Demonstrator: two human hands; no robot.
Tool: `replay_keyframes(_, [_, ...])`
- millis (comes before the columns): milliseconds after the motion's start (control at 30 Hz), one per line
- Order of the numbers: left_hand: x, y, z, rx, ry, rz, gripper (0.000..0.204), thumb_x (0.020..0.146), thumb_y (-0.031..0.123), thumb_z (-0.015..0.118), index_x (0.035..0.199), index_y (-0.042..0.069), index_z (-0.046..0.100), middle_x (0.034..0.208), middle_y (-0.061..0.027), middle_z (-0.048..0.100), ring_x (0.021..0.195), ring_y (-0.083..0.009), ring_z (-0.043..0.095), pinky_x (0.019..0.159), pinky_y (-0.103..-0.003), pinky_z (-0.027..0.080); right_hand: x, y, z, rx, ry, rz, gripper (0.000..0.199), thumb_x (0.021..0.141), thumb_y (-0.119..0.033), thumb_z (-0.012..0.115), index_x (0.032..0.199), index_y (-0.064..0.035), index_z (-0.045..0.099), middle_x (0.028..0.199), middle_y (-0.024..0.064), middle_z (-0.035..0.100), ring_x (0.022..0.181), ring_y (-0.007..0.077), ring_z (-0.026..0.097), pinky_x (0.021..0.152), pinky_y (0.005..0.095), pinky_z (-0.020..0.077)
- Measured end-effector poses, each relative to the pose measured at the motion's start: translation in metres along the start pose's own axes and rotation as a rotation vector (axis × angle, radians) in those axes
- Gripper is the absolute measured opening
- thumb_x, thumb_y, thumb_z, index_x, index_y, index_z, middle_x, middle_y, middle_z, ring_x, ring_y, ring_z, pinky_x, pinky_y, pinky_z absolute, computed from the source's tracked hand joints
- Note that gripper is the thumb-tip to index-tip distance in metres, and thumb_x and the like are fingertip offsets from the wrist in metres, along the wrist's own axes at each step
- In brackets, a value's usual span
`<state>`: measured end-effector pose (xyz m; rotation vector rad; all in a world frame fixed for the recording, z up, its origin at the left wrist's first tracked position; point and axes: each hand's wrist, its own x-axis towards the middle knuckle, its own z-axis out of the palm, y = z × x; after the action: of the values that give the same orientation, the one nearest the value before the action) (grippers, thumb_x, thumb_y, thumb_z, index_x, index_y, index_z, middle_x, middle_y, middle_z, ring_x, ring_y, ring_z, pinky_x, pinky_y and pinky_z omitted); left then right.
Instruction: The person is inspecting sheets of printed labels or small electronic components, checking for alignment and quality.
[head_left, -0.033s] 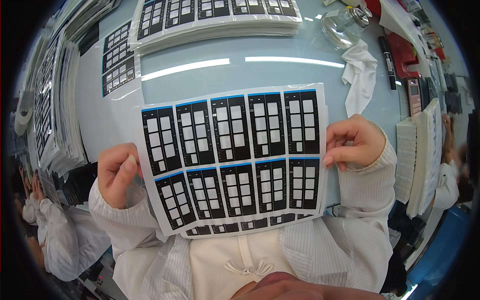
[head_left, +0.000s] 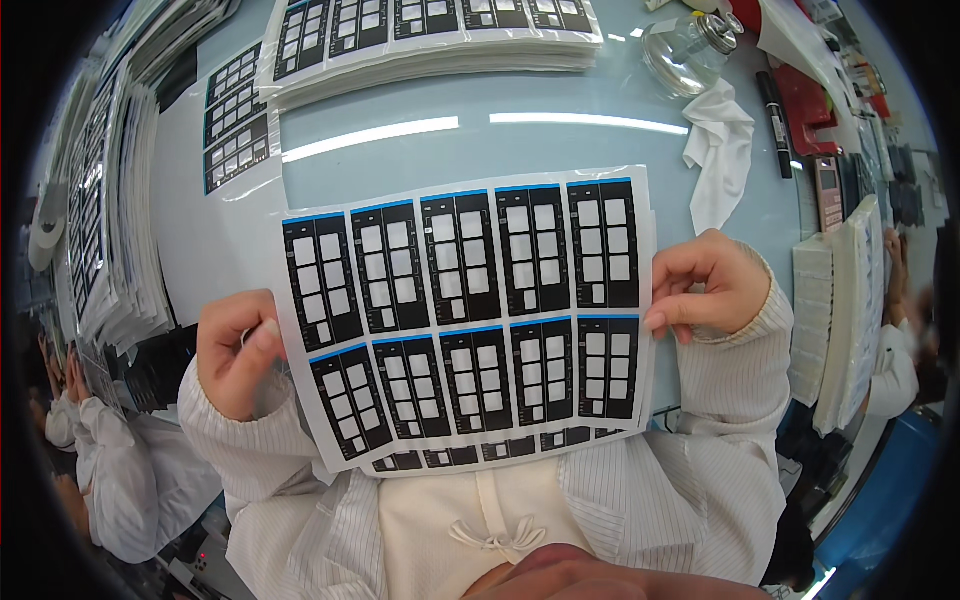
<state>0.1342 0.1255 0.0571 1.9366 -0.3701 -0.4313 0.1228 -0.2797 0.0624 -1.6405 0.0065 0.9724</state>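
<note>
Between my hands is a printed sheet (head_left: 470, 320), white with two rows of black panels. Each panel has a blue top strip and several white rectangles. My left hand (head_left: 238, 352) grips its left edge, thumb bent in front and the other fingers partly hidden. At the opposite edge my right hand (head_left: 708, 285) pinches the sheet between thumb and fingers. Another sheet (head_left: 500, 450) with similar panels sticks out below the lower edge, close behind the first. The lower part of the sheets overlaps my chest in the view.
A thick stack of similar sheets (head_left: 440, 60) lies at the far side of the table. More sheet piles (head_left: 130, 220) stand at left. A glass pump bottle (head_left: 690, 55), white cloth (head_left: 720, 150), black marker (head_left: 773, 110) and calculator (head_left: 829, 190) are at right. Other people sit at both sides.
My left hand has shifted very slightly, its thumb moving a little down and right toward the sheet's edge. The sheet and my right hand look the same.
</note>
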Motion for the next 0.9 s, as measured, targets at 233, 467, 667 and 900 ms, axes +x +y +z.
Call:
replay_keyframes(233, [0.000,0.004,0.004,0.001,-0.009,-0.112,0.029,0.081,0.016,0.054,0.059,-0.001,0.048,0.054,-0.0026,0.051,0.047,-0.0069,0.041,0.046,-0.021,0.032,-0.002,0.006,-0.003,0.060,-0.065,-0.013,0.015,0.080,-0.011,0.063,0.071,0.0012,0.061,0.060,0.0067,0.060,0.044,0.0076,0.052,0.040,0.0183,0.0387])
replay_keyframes(467, [-0.004,0.006,0.000,-0.118,0.042,-0.185,0.028,0.080,0.016,0.055,0.060,-0.002,0.050,0.056,-0.0029,0.054,0.048,-0.0069,0.045,0.047,-0.020,0.033,-0.007,0.005,-0.007,0.107,-0.112,-0.041,0.016,0.081,-0.012,0.062,0.072,0.0007,0.061,0.060,0.0063,0.060,0.044,0.0073,0.052,0.040,0.0181,0.0383])
replay_keyframes(667, [-0.005,0.006,-0.002,-0.090,0.063,-0.135,0.027,0.080,0.017,0.054,0.061,-0.002,0.052,0.056,-0.0036,0.055,0.047,-0.0072,0.044,0.047,-0.021,0.033,-0.006,0.010,-0.009,0.112,-0.119,-0.048,0.016,0.081,-0.011,0.061,0.070,0.0007,0.060,0.059,0.0059,0.060,0.043,0.0072,0.051,0.039,0.0183,0.0379])
replay_keyframes(900, [-0.004,0.004,-0.004,-0.090,0.046,-0.156,0.027,0.080,0.016,0.053,0.061,-0.003,0.052,0.057,-0.0034,0.055,0.048,-0.0069,0.044,0.047,-0.021,0.032,-0.003,0.009,-0.006,0.137,-0.133,-0.052,0.017,0.082,-0.011,0.060,0.069,0.0009,0.060,0.059,0.0064,0.060,0.043,0.0070,0.052,0.040,0.0178,0.0385])
